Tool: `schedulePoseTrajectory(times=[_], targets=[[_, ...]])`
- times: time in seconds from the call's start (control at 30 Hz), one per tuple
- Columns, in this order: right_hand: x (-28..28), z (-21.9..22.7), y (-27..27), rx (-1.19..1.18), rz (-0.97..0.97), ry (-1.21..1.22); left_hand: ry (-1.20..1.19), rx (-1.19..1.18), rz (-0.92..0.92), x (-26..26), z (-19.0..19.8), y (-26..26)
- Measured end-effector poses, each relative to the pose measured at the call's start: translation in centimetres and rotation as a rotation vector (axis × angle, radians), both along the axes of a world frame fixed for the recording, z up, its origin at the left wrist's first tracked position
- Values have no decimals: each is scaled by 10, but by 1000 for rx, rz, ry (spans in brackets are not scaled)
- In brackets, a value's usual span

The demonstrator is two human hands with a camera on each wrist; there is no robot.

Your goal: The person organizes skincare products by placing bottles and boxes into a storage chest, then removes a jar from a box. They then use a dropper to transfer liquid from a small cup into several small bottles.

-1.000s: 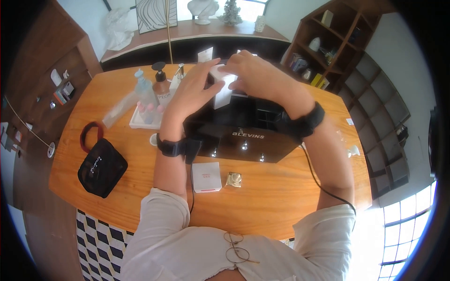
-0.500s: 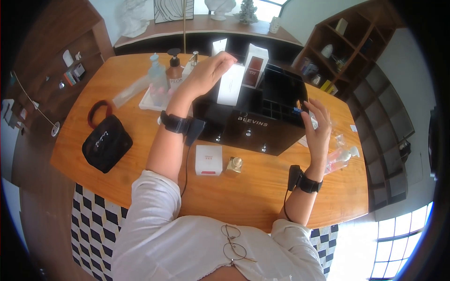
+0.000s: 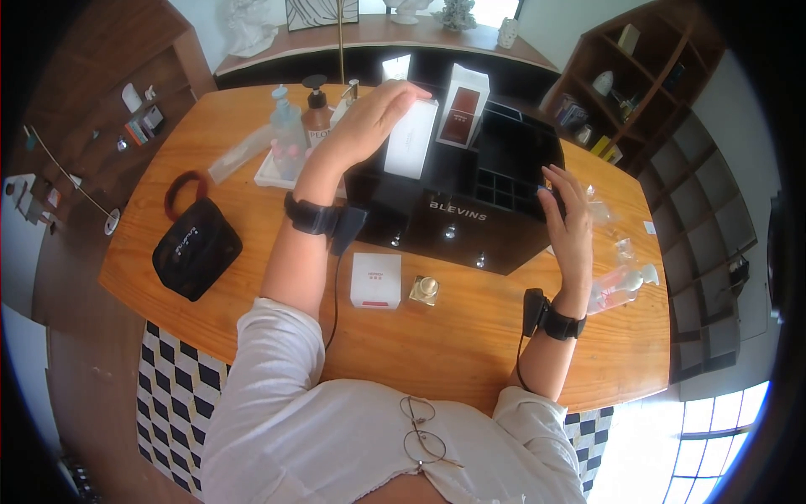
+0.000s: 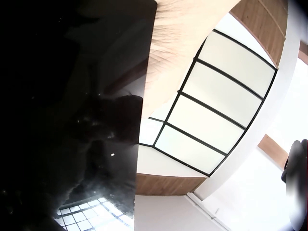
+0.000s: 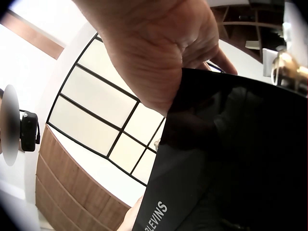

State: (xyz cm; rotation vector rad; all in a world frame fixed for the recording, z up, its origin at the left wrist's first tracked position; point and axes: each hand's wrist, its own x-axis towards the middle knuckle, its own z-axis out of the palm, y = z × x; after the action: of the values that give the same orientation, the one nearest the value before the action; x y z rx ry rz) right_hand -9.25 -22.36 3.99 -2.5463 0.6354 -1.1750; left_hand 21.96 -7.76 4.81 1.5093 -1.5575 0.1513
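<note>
My left hand (image 3: 365, 130) is at the upper left edge of a tall white box (image 3: 410, 144), its fingertips partly hidden there. That box stands on the left of a black BLEVINS organizer (image 3: 453, 237). Behind it to the right stands a white box with a brown panel (image 3: 462, 105). At the organizer's right edge is my right hand (image 3: 571, 223), thumb and fingers apart. The right wrist view shows this hand (image 5: 154, 48) beside the organizer's dark side (image 5: 226, 159). In the left wrist view, the left hand (image 4: 175, 43) is partly hidden by a glossy black surface (image 4: 72, 96).
In front of the organizer are a small white box (image 3: 375, 281) and a gold-capped jar (image 3: 425, 290). A black pouch (image 3: 197, 248) lies left. Pump bottles (image 3: 315, 113) and a white tray (image 3: 273, 180) stand back left. A pink bottle (image 3: 611, 290) lies right, near clear items.
My right hand has left the boxes and moved down to the organizer's right edge. The left hand stays at the tall white box. The head view has shifted slightly.
</note>
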Motion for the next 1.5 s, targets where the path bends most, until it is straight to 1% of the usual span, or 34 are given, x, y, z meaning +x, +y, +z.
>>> schedulePoseTrajectory(times=[0.17,0.27,0.37,0.43,0.47,0.53,0.57,0.6,0.63,0.7,0.77,0.83,0.87,0.9,0.97,1.03,1.07,1.17,1.2,1.27,1.3,1.33,1.37,1.43,1.5], targets=[[1,0,-2,-4,-1,-3,-17,7,-21,-2,6,3],[2,-2,-3,-24,0,-3,-30,52,-36,-4,11,8],[1,-2,-3,-28,-4,-6,-60,163,70,-23,17,18],[1,1,2,-11,-13,-21,-49,148,58,-22,15,15],[1,2,4,-87,-48,-26,-42,138,53,-22,15,15],[2,6,9,-246,-115,-39,125,22,24,-34,19,22],[2,10,12,-274,-100,-66,208,-38,8,-41,26,26],[1,16,18,-301,-87,-92,160,-122,57,-41,33,31],[0,21,25,-327,-73,-117,175,-229,11,-40,39,37],[-1,31,41,-248,18,-184,208,-436,-76,-42,51,50],[0,34,59,-133,136,-233,415,-485,-247,-82,66,70],[3,33,75,12,274,-269,488,-417,-412,-96,66,81],[8,30,82,86,392,-329,527,-379,-489,-103,65,86],[9,28,90,124,450,-298,566,-398,-457,-116,53,81],[11,24,103,186,519,-286,446,-221,-439,-125,48,84],[11,22,111,260,575,-261,380,-144,-397,-133,41,81],[13,23,114,288,568,-266,476,-152,-433,-138,36,75],[17,24,112,341,551,-261,463,-74,-461,-136,32,71],[20,20,110,426,584,-307,463,-96,-450,-136,30,70],[24,14,105,590,636,-389,353,-102,-347,-127,25,65],[24,14,103,663,627,-410,296,-108,-299,-121,23,63],[24,14,101,735,615,-432,317,-112,-294,-117,22,62],[24,15,98,806,603,-455,306,-44,-297,-110,25,66],[28,11,90,847,607,-541,465,-5,-399,-100,17,65],[30,12,89,905,625,-612,420,38,-455,-94,17,69]])
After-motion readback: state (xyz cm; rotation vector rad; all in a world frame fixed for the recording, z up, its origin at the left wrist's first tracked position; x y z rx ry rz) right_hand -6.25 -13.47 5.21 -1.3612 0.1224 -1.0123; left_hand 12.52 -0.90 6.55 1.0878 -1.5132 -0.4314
